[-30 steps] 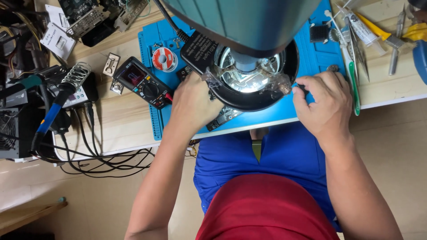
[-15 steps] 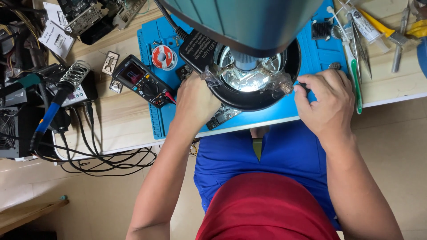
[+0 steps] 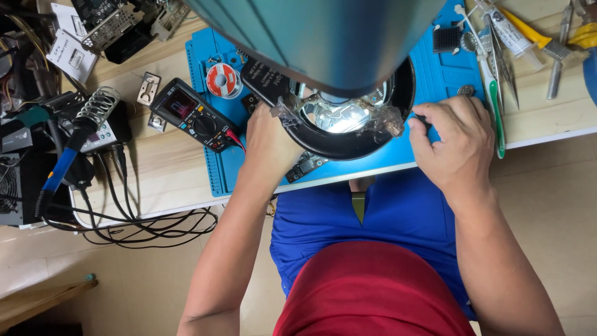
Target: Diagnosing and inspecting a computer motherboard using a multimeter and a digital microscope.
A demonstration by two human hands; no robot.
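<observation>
Left hand (image 3: 270, 146) presses on small board (image 3: 305, 167), half hidden under ring light (image 3: 348, 118). Right hand (image 3: 451, 140) pinches thin dark tool (image 3: 421, 119). Keep board flat; move tool tip slowly, wrists resting on blue mat (image 3: 435, 68).

Colours, placed relative to the blue work mat (image 3: 448, 74): above its centre, a teal microscope head (image 3: 323, 37) over a black ring light (image 3: 348, 140) glowing white; at its left edge, a black multimeter (image 3: 196, 115) and red-and-white solder spool (image 3: 222, 79); further left, a blue-handled soldering iron (image 3: 59, 171); right, a green-handled tool (image 3: 497, 118).
</observation>
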